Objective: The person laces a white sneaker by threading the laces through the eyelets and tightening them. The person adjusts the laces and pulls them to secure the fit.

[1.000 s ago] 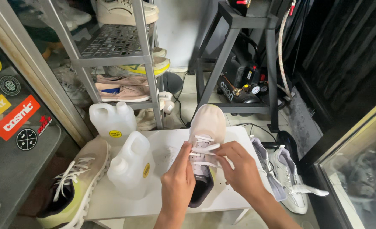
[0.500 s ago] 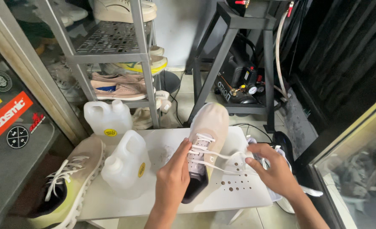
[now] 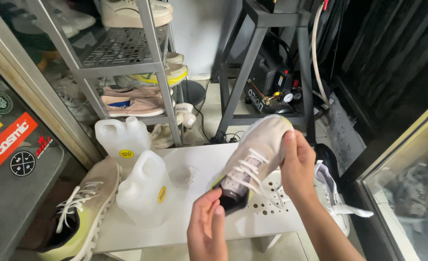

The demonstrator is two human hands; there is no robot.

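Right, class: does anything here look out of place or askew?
Yes. A pale sneaker with yellow-green sole leans off the white perforated table's left edge, and a white sneaker lies on the floor at its right, apart from the shelved pairs.

- This looks like a small shoe-cleaning or shoe-repair workshop, crowded and practical rather than homely.
- A grey metal rack [image 3: 127, 67] holds several pairs of shoes on mesh shelves, and more shoes sit on the tiled floor beneath it.
- Two translucent plastic jugs [image 3: 136, 164] with yellow labels stand on and beside a low white bench [image 3: 185, 164], which has drain holes in its top.
- A small air compressor [image 3: 272, 89] with gauges and a hose sits under a dark metal stand [image 3: 252, 58].
- A sneaker [image 3: 81, 212] lies beside the bench, and a glass door [image 3: 16, 140] with stickers stands at the left.
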